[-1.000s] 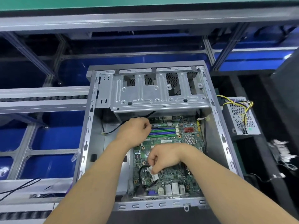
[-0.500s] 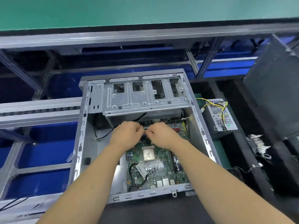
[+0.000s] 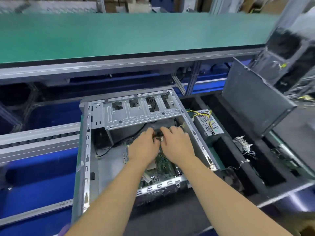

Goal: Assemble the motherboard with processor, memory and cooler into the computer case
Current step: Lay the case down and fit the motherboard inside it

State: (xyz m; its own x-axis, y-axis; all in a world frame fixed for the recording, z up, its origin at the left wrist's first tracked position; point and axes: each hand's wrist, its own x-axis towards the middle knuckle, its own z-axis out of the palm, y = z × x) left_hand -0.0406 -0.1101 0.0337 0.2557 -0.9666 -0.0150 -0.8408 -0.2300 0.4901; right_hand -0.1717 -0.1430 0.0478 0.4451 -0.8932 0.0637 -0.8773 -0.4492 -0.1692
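The open grey computer case (image 3: 85, 150) lies on its side with the green motherboard (image 3: 164, 165) inside it. Both my hands reach in to the board's far edge, just below the metal drive cage (image 3: 141, 113). My left hand (image 3: 144, 148) and my right hand (image 3: 178, 145) meet fingertip to fingertip. Between them they pinch a small dark connector (image 3: 158, 134) on a black cable. The processor socket (image 3: 151, 166) peeks out between my wrists. My hands hide the memory slots, and the picture is blurred.
A power supply (image 3: 208, 123) with yellow wires sits just right of the case. A black case panel (image 3: 252, 103) leans at the right. Loose wires and brackets (image 3: 243, 145) lie in the black foam tray. A green conveyor belt (image 3: 119, 34) runs behind, with blue bins at the left.
My right hand has gone from the board's near middle to its far edge, where it joins my left. The head has tilted up, so the belt fills more of the view.
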